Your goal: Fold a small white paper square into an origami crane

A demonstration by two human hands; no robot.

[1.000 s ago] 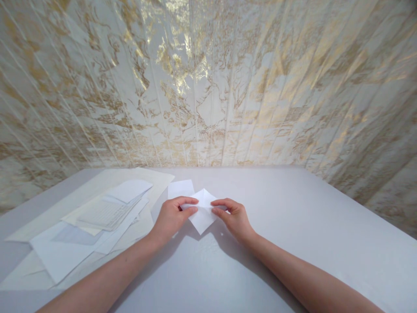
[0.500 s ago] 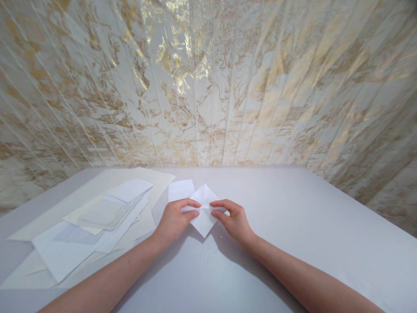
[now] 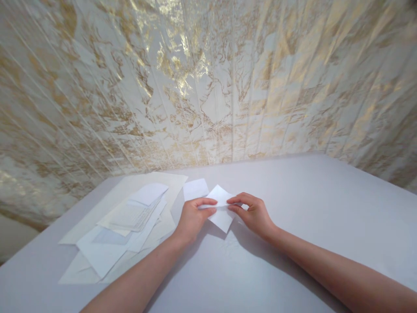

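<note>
A small white folded paper square (image 3: 222, 217) lies corner-on at the middle of the grey table (image 3: 293, 226), slightly lifted. My left hand (image 3: 193, 218) pinches its left corner between thumb and fingers. My right hand (image 3: 252, 213) pinches its right corner the same way. A second small white paper piece (image 3: 194, 189) lies flat just behind my left hand.
A loose heap of white and cream sheets (image 3: 127, 221) covers the table's left part, reaching close to my left hand. A wall with a gold and white marbled pattern (image 3: 208, 87) rises directly behind the table's far edge.
The view has swung left and tilted, so hands and paper sit further right in the picture. Both hands keep their pinch on the folded paper, which looks slightly flatter.
</note>
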